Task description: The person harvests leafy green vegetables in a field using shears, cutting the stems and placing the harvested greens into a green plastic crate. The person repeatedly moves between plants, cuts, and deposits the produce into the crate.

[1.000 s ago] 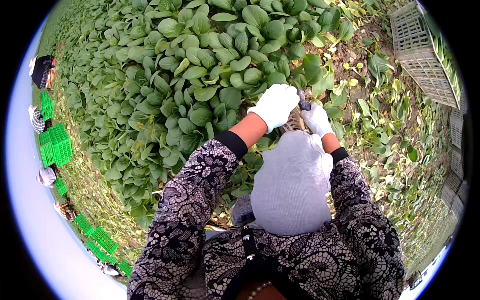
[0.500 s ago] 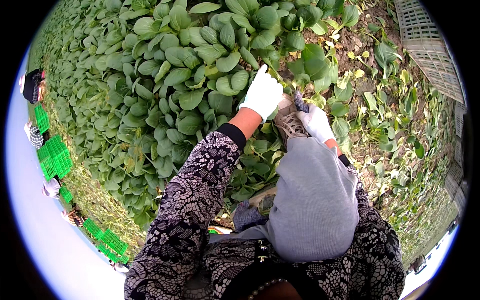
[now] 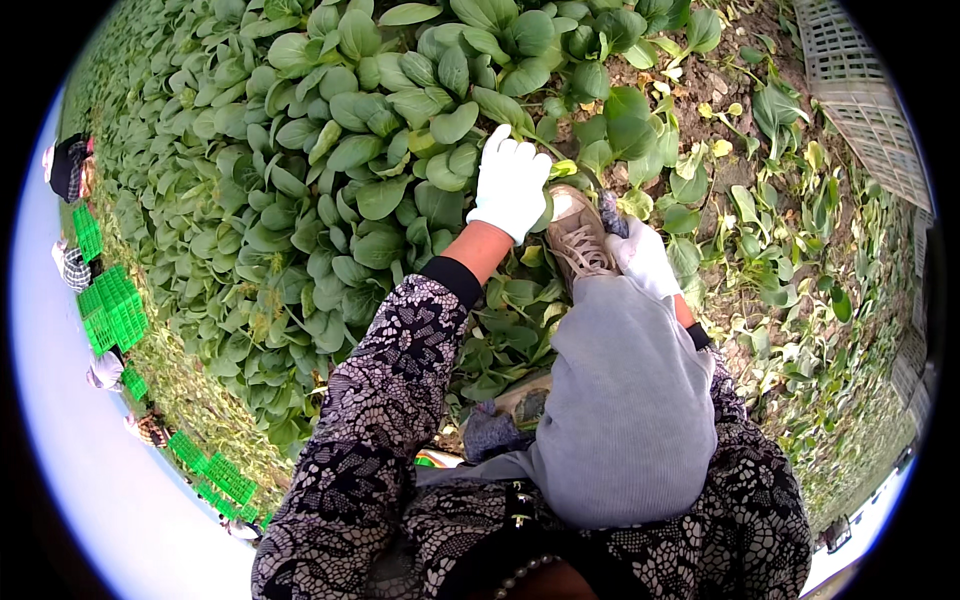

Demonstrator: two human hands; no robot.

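Note:
My left hand [image 3: 508, 188], in a white glove, is closed at the edge of the dense leafy greens [image 3: 380, 195]. A pale yellow-green stalk [image 3: 563, 169] shows at its fingertips, and a leaf pokes out below the palm; the rest of the plant is hidden by the glove. My right hand [image 3: 645, 258], also gloved in white, is closed around the grey-purple wrapped handle [image 3: 613, 214] of a tool. A thin dark part extends from that handle toward the stalk, too small to make out. Between both hands stands my beige laced shoe [image 3: 580, 235].
Bare soil with loose, yellowing leaves [image 3: 760, 240] lies to the right. Pale plastic crates [image 3: 870, 125] line the far right edge. Green crates [image 3: 113, 308] and several people stand along the left. My grey-clad knee [image 3: 630, 410] rises below the right hand.
My left hand has shifted slightly left and its outstretched finger has curled in; the pale stalk now shows beside it. My right hand has moved slightly right and down with the wrapped handle.

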